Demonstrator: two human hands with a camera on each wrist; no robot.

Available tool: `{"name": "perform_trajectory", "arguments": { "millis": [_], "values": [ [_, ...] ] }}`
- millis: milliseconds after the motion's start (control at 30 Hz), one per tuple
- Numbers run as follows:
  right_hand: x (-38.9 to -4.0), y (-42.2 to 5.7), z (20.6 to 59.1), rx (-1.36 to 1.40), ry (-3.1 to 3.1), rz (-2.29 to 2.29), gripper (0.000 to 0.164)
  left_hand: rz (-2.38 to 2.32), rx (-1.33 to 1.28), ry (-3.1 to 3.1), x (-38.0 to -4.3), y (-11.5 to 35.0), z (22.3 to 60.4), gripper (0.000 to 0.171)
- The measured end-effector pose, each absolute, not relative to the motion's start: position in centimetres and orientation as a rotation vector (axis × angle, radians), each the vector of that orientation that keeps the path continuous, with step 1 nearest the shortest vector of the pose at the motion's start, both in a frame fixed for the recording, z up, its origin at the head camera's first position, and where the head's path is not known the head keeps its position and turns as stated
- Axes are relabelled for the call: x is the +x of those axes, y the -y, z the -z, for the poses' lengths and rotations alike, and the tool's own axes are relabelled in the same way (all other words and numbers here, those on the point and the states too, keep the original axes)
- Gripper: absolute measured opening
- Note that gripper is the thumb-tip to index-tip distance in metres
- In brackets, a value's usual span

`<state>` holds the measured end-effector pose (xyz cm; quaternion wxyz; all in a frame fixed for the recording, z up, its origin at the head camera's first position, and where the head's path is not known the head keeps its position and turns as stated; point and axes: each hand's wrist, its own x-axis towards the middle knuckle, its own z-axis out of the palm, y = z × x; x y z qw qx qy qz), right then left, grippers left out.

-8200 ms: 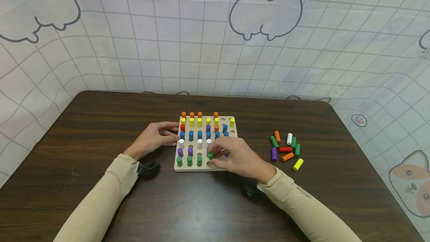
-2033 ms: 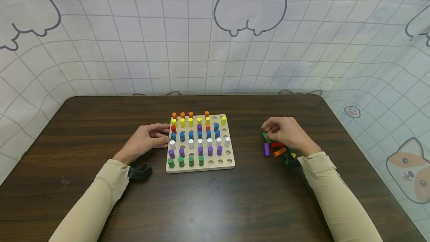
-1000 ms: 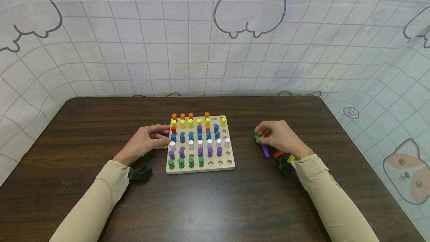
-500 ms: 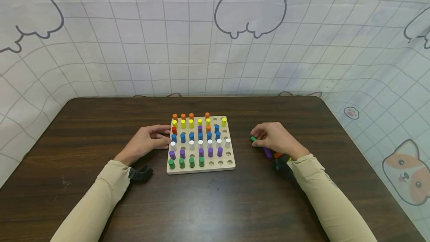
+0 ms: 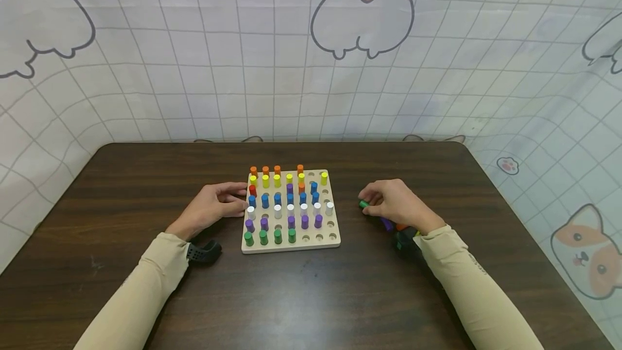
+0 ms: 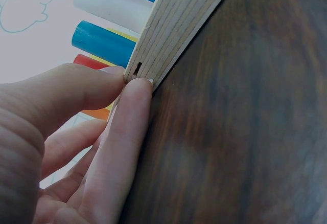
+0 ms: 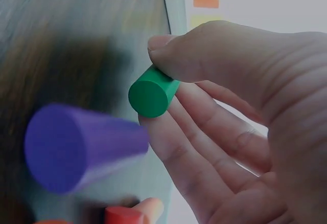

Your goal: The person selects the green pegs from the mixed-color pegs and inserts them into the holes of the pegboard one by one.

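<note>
Green peg [image 7: 148, 98] pinched in right hand [image 5: 396, 204], just off the table

The right hand held the peg between thumb and fingertips, near the right side of the board [image 5: 316, 246] but apart from it. The left hand [image 5: 211, 207] lay with loosely bent fingers against the board's left edge, thumb and fingertip touching the wood.

Under and behind the right hand lay loose pegs, partly covered by it and by the black right wrist device [image 5: 407, 242]: a purple one [image 5: 387, 224], an orange one [image 5: 400, 227] and a yellow one [image 5: 417, 233]; the right wrist view also caught a red one [image 7: 122, 215]. With so much hidden, their full number could not be told. A similar left wrist device [image 5: 204, 253] sat over the dark table [image 5: 291, 307], and a printed sheet [image 5: 194, 42] hung behind.

Upright on the board stood seven blue pegs [image 5: 290, 199], six yellow pegs [image 5: 289, 178], six white pegs [image 5: 290, 210], six purple pegs [image 5: 291, 222], five orange pegs [image 5: 265, 169], four green pegs [image 5: 278, 236] and one red peg [image 5: 252, 190]. Three holes [image 5: 319, 237] showed at the right end of the green row.
</note>
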<state>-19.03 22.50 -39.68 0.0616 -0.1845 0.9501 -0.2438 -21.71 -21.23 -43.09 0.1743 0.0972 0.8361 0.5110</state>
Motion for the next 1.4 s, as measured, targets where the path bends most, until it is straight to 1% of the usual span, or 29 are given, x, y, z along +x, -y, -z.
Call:
{"name": "perform_trajectory", "arguments": {
  "millis": [167, 400, 967, 1400],
  "values": [
    [-18.6, -21.9, 39.3, -0.581, -2.872, 0.774, 0.027, -1.457, 0.265, -2.359, -21.7, 21.3, 43.3, 0.065],
    [-18.0, -21.1, 38.7, -0.636, -2.884, 0.801, 0.023, -1.477, 0.269, -2.346, -21.6, 21.4, 43.5, 0.064],
    [-17.1, -19.7, 38.3, -0.774, -2.891, 0.907, 0.020, -1.468, 0.285, -2.347, -21.6, 21.6, 43.6, 0.065],
    [-16.2, -18.4, 37.7, -0.768, -2.922, 0.999, 0.021, -1.471, 0.261, -2.339, -22.0, 21.4, 43.3, 0.067]
  ]
}}
